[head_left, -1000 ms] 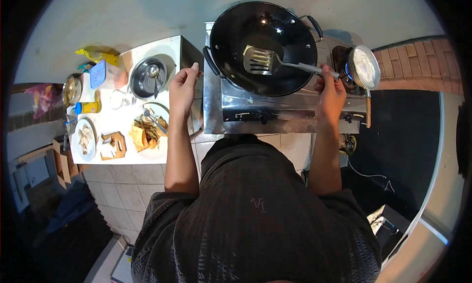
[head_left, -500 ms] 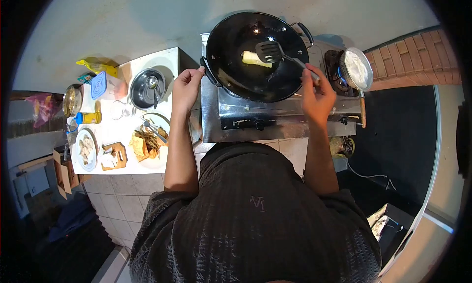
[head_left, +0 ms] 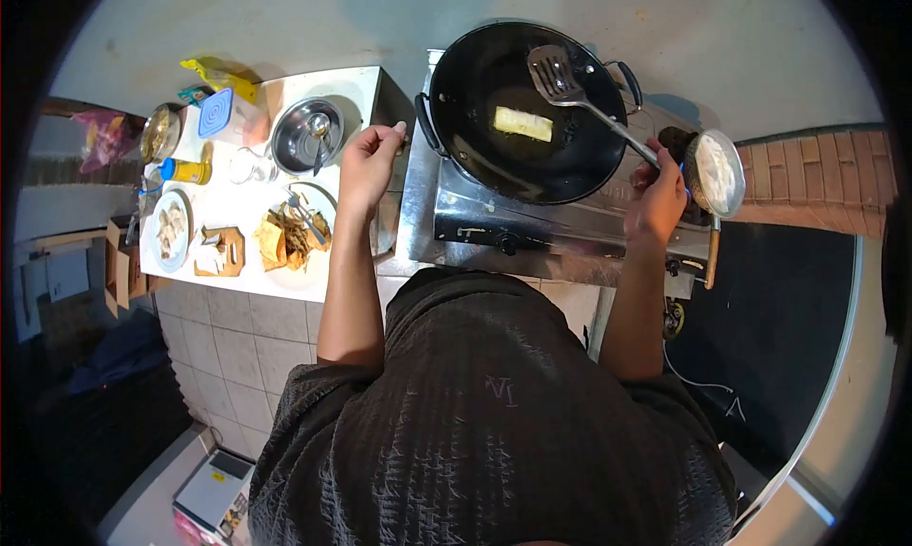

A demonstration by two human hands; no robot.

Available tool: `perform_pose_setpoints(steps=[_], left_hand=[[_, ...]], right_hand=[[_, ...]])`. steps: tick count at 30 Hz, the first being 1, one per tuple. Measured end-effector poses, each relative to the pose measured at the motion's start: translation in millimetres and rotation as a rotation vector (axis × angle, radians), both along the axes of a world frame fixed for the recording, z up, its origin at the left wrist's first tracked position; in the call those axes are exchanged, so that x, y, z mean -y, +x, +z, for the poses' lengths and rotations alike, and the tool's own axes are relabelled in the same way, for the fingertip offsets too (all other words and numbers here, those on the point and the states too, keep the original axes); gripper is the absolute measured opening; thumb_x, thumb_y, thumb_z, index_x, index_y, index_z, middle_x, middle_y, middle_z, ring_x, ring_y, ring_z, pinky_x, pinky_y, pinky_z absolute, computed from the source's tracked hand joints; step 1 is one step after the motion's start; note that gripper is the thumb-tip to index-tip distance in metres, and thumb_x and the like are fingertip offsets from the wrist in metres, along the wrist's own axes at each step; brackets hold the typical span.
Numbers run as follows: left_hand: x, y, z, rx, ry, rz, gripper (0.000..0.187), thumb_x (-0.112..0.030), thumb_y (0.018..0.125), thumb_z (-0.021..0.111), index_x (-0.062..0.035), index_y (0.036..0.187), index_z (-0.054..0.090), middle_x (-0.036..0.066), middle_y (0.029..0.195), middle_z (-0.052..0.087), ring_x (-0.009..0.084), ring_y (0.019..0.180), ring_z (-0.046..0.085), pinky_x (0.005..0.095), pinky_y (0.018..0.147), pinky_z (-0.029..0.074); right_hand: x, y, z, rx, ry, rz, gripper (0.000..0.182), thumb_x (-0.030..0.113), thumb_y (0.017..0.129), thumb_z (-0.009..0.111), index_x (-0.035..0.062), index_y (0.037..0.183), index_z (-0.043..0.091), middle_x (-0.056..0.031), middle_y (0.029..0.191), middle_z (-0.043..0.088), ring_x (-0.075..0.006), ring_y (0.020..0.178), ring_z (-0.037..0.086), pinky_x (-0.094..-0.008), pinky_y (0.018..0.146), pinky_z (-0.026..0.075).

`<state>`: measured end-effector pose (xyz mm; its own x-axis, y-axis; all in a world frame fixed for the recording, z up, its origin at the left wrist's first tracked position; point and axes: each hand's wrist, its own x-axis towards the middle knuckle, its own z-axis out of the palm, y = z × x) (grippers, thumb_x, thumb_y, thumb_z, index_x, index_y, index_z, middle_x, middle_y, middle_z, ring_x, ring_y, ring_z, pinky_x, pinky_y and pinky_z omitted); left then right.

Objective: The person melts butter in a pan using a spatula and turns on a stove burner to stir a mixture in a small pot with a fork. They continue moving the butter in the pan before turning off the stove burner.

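A black two-handled wok (head_left: 475,171) rests on the steel stove (head_left: 418,199). Inside it lies one pale, rectangular rolled piece of food (head_left: 522,123). My right hand (head_left: 657,199) grips the handle of a slotted spatula (head_left: 556,76), whose head is raised over the far side of the wok, apart from the food. My left hand (head_left: 369,171) hovers just left of the wok's left handle (head_left: 427,125), thumb and fingers drawn together, nothing visible in them.
Right of the wok stands a wooden-handled pan (head_left: 718,174) with white contents. On the white table (head_left: 366,85) at left are a steel bowl (head_left: 307,138) with a ladle, a plate (head_left: 318,204) of filling with a fork, a yellow jar (head_left: 190,171) and a lidded container (head_left: 217,114).
My left hand has let go of the wok handle. The spatula has come off the food, up and to the right. The view has shifted, so the stove and wok appear further right.
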<state>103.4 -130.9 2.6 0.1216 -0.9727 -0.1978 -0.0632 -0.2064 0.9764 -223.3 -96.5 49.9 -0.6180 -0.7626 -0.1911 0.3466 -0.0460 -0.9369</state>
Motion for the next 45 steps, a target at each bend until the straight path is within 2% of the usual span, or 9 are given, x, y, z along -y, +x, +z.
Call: perform_pose_setpoints(steps=[4,8,10,13,16,32,38,42,45], left_hand=[[-11,3,2,0.036,0.059,0.057,0.024,-0.024,0.086,0.061,-0.0012,0.078,0.061,-0.003,0.068,0.054,0.0042,0.063,0.042,0.0195,0.058,0.034],[-20,6,3,0.053,0.057,0.074,0.024,-0.024,0.086,0.061,-0.0014,0.078,0.061,-0.003,0.068,0.054,0.0042,0.064,0.043,0.0193,0.058,0.034],[-24,6,-1,0.042,0.063,0.110,0.024,-0.024,0.086,0.061,-0.0013,0.079,0.061,-0.003,0.069,0.054,0.0042,0.064,0.043,0.0192,0.058,0.034],[-32,1,0,0.030,0.034,0.134,0.024,-0.024,0.086,0.061,-0.0012,0.079,0.061,-0.003,0.069,0.054,0.0042,0.064,0.043,0.0192,0.057,0.034],[-38,-2,-2,0.020,0.057,0.151,0.023,-0.024,0.085,0.062,-0.0011,0.079,0.061,-0.003,0.069,0.054,0.0043,0.064,0.043,0.0193,0.058,0.034],[-72,-12,-1,0.034,0.070,0.204,0.023,-0.024,0.085,0.062,-0.0015,0.079,0.061,-0.005,0.067,0.053,0.0032,0.062,0.041,0.0185,0.054,0.032],[-72,-9,-1,-0.008,0.031,0.214,0.024,-0.025,0.085,0.062,-0.0011,0.080,0.062,-0.003,0.068,0.054,0.0035,0.062,0.042,0.0182,0.055,0.032],[-69,-3,0,0.018,0.015,0.192,0.025,-0.025,0.085,0.062,-0.0010,0.081,0.062,-0.003,0.069,0.055,0.0036,0.062,0.042,0.0184,0.055,0.033],[-66,-3,6,0.030,0.033,0.162,0.022,-0.025,0.086,0.060,-0.0045,0.079,0.061,-0.008,0.066,0.046,0.0023,0.061,0.034,0.0188,0.054,0.025]], right_hand=[[12,5,-7,-0.148,-0.195,-0.033,0.020,0.016,0.087,0.056,-0.0024,0.095,0.060,-0.0026,0.084,0.060,-0.0028,0.055,0.036,-0.0183,0.049,0.029],[14,5,-10,-0.293,-0.252,0.023,0.021,0.017,0.089,0.055,-0.0027,0.094,0.059,-0.0033,0.085,0.060,-0.0015,0.059,0.039,-0.0175,0.052,0.031],[16,4,-13,-0.501,-0.289,0.056,0.021,0.018,0.091,0.053,-0.0023,0.095,0.057,-0.0041,0.087,0.060,-0.0020,0.067,0.046,-0.0162,0.059,0.036],[8,5,-7,-0.549,-0.218,0.188,0.018,0.015,0.092,0.051,-0.0021,0.095,0.056,-0.0063,0.091,0.061,-0.0048,0.078,0.052,-0.0171,0.071,0.040],[8,10,-12,-0.537,-0.282,0.249,0.016,0.013,0.092,0.051,-0.0020,0.095,0.056,-0.0076,0.093,0.062,-0.0065,0.082,0.053,-0.0179,0.075,0.040],[-7,9,-12,-0.732,-0.350,0.297,0.020,0.011,0.089,0.055,-0.0014,0.105,0.057,-0.0045,0.090,0.062,-0.0057,0.068,0.050,-0.0186,0.062,0.041],[-7,7,-15,-0.996,-0.352,0.310,0.019,0.011,0.088,0.056,0.0025,0.105,0.059,-0.0041,0.086,0.061,-0.0063,0.065,0.049,-0.0187,0.061,0.041],[-11,7,-8,-0.988,-0.182,0.417,0.018,0.010,0.087,0.057,0.0037,0.103,0.060,-0.0045,0.082,0.061,-0.0058,0.064,0.050,-0.0193,0.059,0.041],[-5,1,-6,-0.928,-0.151,0.402,0.017,0.011,0.087,0.057,0.0040,0.102,0.061,-0.0048,0.079,0.061,-0.0070,0.065,0.051,-0.0199,0.059,0.041]])
